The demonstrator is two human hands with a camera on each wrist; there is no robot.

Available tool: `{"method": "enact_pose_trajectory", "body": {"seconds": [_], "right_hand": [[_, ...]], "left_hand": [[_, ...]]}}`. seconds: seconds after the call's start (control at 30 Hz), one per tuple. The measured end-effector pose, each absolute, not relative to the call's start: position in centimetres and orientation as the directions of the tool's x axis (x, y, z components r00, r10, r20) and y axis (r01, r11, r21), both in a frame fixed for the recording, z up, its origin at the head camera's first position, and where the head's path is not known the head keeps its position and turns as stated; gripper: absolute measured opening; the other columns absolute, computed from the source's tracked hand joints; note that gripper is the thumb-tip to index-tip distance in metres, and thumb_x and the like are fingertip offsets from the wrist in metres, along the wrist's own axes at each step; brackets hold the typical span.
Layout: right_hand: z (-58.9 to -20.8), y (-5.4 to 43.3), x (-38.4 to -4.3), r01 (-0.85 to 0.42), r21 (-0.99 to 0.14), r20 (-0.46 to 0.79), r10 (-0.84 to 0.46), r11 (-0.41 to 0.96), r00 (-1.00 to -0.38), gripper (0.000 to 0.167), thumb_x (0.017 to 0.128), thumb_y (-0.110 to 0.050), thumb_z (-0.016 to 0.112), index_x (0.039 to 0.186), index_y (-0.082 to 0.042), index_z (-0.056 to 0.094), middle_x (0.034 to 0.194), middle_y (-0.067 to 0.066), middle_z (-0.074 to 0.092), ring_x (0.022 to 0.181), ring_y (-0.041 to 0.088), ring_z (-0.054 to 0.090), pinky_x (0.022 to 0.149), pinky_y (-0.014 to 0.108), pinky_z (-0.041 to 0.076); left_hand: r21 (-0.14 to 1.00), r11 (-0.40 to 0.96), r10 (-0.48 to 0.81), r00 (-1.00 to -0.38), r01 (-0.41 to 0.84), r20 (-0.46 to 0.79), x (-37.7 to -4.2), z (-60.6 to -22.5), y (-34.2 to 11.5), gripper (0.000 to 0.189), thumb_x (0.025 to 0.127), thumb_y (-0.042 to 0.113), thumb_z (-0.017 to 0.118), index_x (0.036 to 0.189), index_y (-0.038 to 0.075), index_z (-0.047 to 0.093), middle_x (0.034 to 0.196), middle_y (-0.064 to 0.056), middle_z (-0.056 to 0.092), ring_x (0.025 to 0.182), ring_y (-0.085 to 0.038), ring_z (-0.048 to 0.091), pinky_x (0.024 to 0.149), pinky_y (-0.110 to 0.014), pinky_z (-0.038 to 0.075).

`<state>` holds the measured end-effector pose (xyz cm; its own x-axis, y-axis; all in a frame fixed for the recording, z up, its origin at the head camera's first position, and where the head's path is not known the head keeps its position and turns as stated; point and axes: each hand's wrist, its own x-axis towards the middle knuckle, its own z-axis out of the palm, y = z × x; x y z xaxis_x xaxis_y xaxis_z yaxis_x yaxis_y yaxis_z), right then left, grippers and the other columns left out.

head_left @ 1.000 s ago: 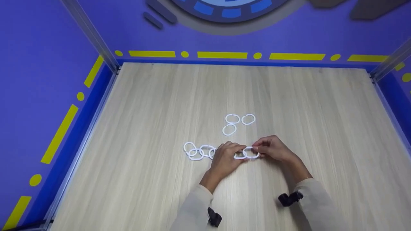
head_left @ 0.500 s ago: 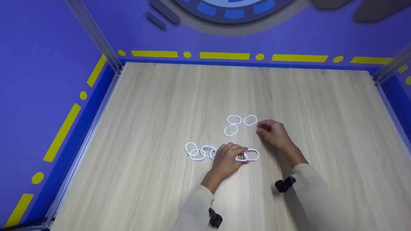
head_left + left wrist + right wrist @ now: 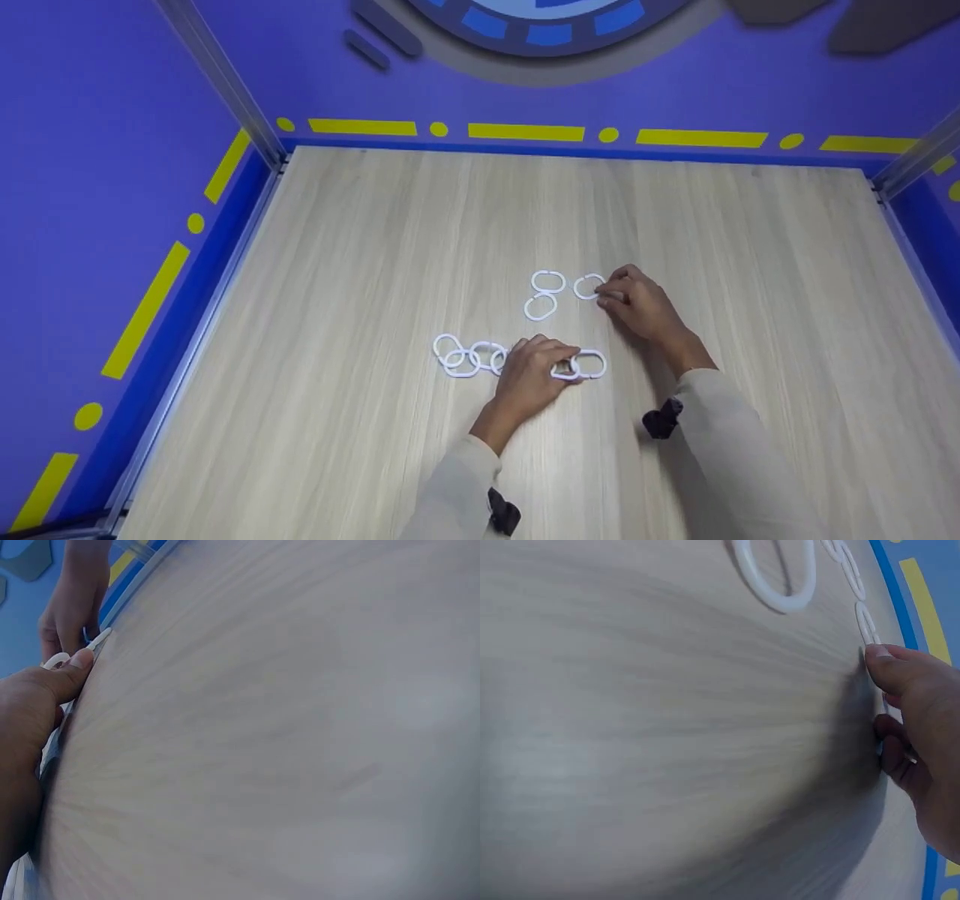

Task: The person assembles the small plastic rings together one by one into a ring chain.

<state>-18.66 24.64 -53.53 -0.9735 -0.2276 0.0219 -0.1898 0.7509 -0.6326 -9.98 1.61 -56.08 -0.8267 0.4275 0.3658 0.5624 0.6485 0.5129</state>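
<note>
My left hand (image 3: 531,375) grips the middle of a chain of white plastic links (image 3: 461,374) that lies on the table. Several joined links show left of the hand, and an end link (image 3: 604,364) sticks out to its right. Its thumb presses by a white link (image 3: 101,637) in the left wrist view. Farther back, my right hand (image 3: 645,304) pinches the right edge of a loose white link (image 3: 577,287), which has a small gap in its loop. In the right wrist view, the thumb is right at that link (image 3: 859,615). My palm hides the chain's middle.
Two more loose links, one upper (image 3: 533,281) and one lower (image 3: 527,309), lie close together left of the right hand. The wooden tabletop (image 3: 337,262) is bounded by a blue back wall (image 3: 525,105) and side walls. Black wrist mounts sit on both sleeves.
My right hand has let go of the chain's end link, moved away toward the back and taken hold of the rightmost loose link, which shifts slightly right. The left hand stays on the chain.
</note>
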Motion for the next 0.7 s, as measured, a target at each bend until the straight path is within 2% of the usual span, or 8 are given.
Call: {"method": "enact_pose_trajectory", "body": {"seconds": [0.1, 0.17, 0.23, 0.37, 0.43, 0.5, 0.6, 0.7], "right_hand": [[-53.6, 25.1, -18.6, -0.156, -0.690, 0.030, -0.188, 0.707, -0.982, 0.010, 0.091, -0.005, 0.072, 0.099, 0.000, 0.076, 0.114, 0.018, 0.063, 0.093, 0.025, 0.058, 0.079, 0.027, 0.045], [-53.5, 25.3, -18.5, -0.132, -0.708, 0.015, -0.172, 0.693, -0.985, 0.010, 0.090, -0.004, 0.073, 0.098, 0.002, 0.074, 0.112, 0.019, 0.063, 0.090, 0.024, 0.056, 0.076, 0.024, 0.043], [-53.4, 25.3, -18.6, -0.106, -0.711, -0.008, -0.158, 0.695, -0.987, 0.019, 0.090, -0.006, 0.074, 0.106, 0.004, 0.072, 0.114, 0.021, 0.062, 0.092, 0.026, 0.056, 0.079, 0.027, 0.045], [-53.0, 24.6, -18.6, -0.047, -0.650, -0.090, -0.139, 0.758, -0.986, 0.051, 0.091, -0.020, 0.076, 0.135, 0.000, 0.059, 0.126, 0.023, 0.055, 0.107, 0.035, 0.058, 0.094, 0.048, 0.048], [-52.8, 24.1, -18.7, -0.038, -0.608, -0.115, -0.135, 0.793, -0.984, 0.057, 0.091, -0.023, 0.076, 0.140, -0.002, 0.056, 0.129, 0.023, 0.051, 0.111, 0.038, 0.058, 0.099, 0.054, 0.047], [-52.7, 23.5, -18.7, -0.017, -0.581, -0.143, -0.122, 0.814, -0.982, 0.054, 0.092, -0.023, 0.074, 0.138, 0.000, 0.055, 0.130, 0.023, 0.049, 0.112, 0.039, 0.058, 0.102, 0.056, 0.046], [-52.5, 23.0, -18.8, 0.026, -0.588, -0.172, -0.094, 0.808, -0.981, 0.044, 0.092, -0.016, 0.074, 0.128, 0.004, 0.057, 0.126, 0.021, 0.049, 0.108, 0.035, 0.056, 0.101, 0.053, 0.046], [-52.3, 22.9, -18.8, 0.058, -0.616, -0.198, -0.084, 0.785, -0.977, 0.040, 0.089, -0.010, 0.076, 0.121, 0.004, 0.057, 0.119, 0.019, 0.052, 0.104, 0.031, 0.054, 0.095, 0.047, 0.046]], "left_hand": [[0.507, 0.648, 0.426, -0.823, 0.568, 0.377, -10.0, -56.2, 1.6, 0.036, 0.077, 0.034, 0.086, 0.110, 0.021, 0.079, 0.099, 0.012, 0.079, 0.089, -0.008, 0.068, 0.075, -0.023, 0.047], [0.501, 0.651, 0.424, -0.821, 0.570, 0.383, -10.0, -56.2, 1.6, 0.035, 0.077, 0.034, 0.087, 0.108, 0.020, 0.079, 0.098, 0.012, 0.079, 0.089, -0.008, 0.068, 0.075, -0.023, 0.047], [0.493, 0.655, 0.423, -0.819, 0.572, 0.389, -10.0, -56.3, 1.7, 0.035, 0.076, 0.034, 0.087, 0.107, 0.021, 0.079, 0.097, 0.012, 0.079, 0.088, -0.008, 0.069, 0.075, -0.024, 0.047], [0.489, 0.664, 0.419, -0.823, 0.566, 0.383, -10.0, -56.2, 1.7, 0.035, 0.075, 0.035, 0.087, 0.107, 0.021, 0.079, 0.097, 0.012, 0.079, 0.087, -0.009, 0.069, 0.074, -0.024, 0.047], [0.493, 0.664, 0.418, -0.826, 0.561, 0.377, -10.0, -56.3, 1.7, 0.035, 0.076, 0.035, 0.086, 0.107, 0.021, 0.079, 0.098, 0.012, 0.079, 0.087, -0.008, 0.069, 0.073, -0.024, 0.047], [0.492, 0.662, 0.419, -0.824, 0.565, 0.381, -9.9, -56.3, 1.8, 0.034, 0.077, 0.036, 0.086, 0.107, 0.021, 0.079, 0.097, 0.012, 0.079, 0.087, -0.008, 0.068, 0.073, -0.024, 0.047], [0.495, 0.657, 0.422, -0.822, 0.568, 0.382, -9.9, -56.3, 1.8, 0.034, 0.079, 0.036, 0.084, 0.108, 0.021, 0.079, 0.098, 0.011, 0.079, 0.087, -0.009, 0.069, 0.074, -0.025, 0.048], [0.493, 0.656, 0.423, -0.819, 0.572, 0.387, -9.9, -56.2, 1.7, 0.034, 0.080, 0.037, 0.084, 0.109, 0.020, 0.079, 0.098, 0.010, 0.079, 0.087, -0.009, 0.069, 0.074, -0.026, 0.048]]}}
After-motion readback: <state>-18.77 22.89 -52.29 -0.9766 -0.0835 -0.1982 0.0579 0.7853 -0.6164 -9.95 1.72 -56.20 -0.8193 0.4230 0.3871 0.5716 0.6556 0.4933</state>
